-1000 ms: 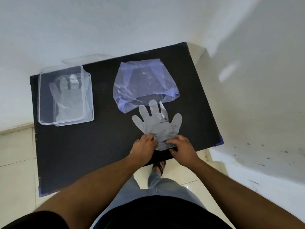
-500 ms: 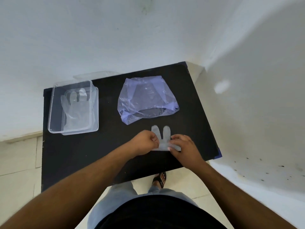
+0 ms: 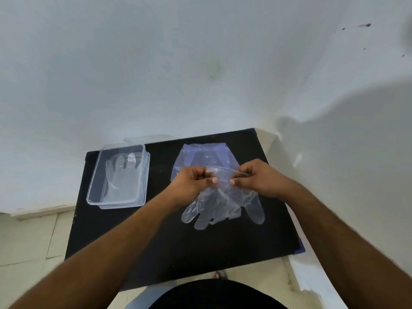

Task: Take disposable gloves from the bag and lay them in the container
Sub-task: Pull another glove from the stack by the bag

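Both hands, left hand (image 3: 193, 183) and right hand (image 3: 258, 179), pinch glove (image 3: 219, 205) cuff between them.

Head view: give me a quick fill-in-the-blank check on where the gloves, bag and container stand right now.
1. Both hands, left hand and right hand, pinch the cuff of a clear ____.
2. The held glove's fingers point ____ the person.
3. The clear container already holds ____ glove.
4. The purple bag lies to the ____ of the container.

Missing words: glove; toward; one; right
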